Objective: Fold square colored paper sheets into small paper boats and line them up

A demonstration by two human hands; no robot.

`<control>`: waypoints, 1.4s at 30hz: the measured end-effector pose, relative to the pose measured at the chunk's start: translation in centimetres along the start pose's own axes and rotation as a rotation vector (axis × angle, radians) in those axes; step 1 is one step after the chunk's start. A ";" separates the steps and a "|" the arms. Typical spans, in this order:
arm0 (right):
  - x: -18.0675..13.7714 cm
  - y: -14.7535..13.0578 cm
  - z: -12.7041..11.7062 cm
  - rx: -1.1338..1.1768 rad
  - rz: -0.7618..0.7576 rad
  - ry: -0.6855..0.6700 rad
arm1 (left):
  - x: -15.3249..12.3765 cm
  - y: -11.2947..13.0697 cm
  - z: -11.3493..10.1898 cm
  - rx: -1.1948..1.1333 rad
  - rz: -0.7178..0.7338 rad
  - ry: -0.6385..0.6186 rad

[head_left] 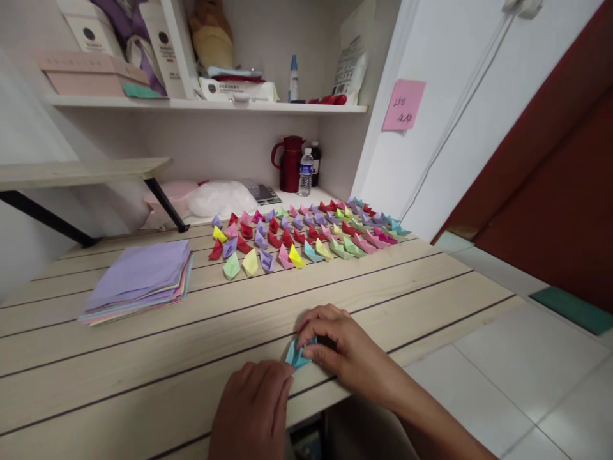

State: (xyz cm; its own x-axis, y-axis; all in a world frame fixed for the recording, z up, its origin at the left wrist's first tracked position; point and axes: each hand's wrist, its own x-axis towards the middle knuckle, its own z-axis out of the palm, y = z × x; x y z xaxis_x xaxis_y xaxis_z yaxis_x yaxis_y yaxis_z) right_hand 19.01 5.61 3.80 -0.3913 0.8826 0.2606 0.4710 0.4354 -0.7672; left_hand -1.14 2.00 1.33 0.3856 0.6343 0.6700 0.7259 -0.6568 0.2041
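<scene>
A small folded piece of blue paper (295, 355) lies at the near edge of the wooden table (143, 358). My right hand (335, 342) curls over it from the right and pinches its top with closed fingers. My left hand (253, 409) comes in from below, fingers bent, its fingertips touching the paper's left side. Further back, several small folded paper boats (306, 233) in many colours stand in rows across the table. A stack of coloured square paper sheets (138, 281), lilac on top, lies at the left.
A red jug (290, 163) and a water bottle (305, 172) stand at the back against the wall. A white plastic bag (220, 198) lies beside them. A shelf (205, 105) above holds boxes and packets. A pink note (403, 104) sticks on the white door.
</scene>
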 end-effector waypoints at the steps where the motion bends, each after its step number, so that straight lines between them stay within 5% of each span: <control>1: -0.1 0.0 -0.1 0.029 -0.003 0.009 | -0.1 0.0 0.1 -0.002 0.012 -0.009; 11: -1.0 0.9 -0.2 0.345 0.085 0.310 | -1.4 -1.1 1.1 0.100 0.137 -0.008; 33: -1.1 -0.1 1.3 -0.210 -0.102 0.149 | -1.8 -0.8 1.4 0.157 0.102 -0.027; 39: -1.3 0.4 0.5 0.092 -0.060 0.236 | -2.7 -1.5 1.7 0.220 0.147 0.008; 42: -1.4 1.5 0.0 0.217 0.058 0.373 | -3.3 -0.8 1.8 0.363 0.027 0.055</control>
State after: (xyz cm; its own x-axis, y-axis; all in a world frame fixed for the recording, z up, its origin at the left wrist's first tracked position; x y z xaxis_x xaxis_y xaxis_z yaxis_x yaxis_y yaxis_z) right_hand 20.28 4.98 2.32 -0.0379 0.9255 0.3769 0.2911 0.3710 -0.8818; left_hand -1.95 1.13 -2.33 0.3830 0.5893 0.7114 0.8745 -0.4794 -0.0737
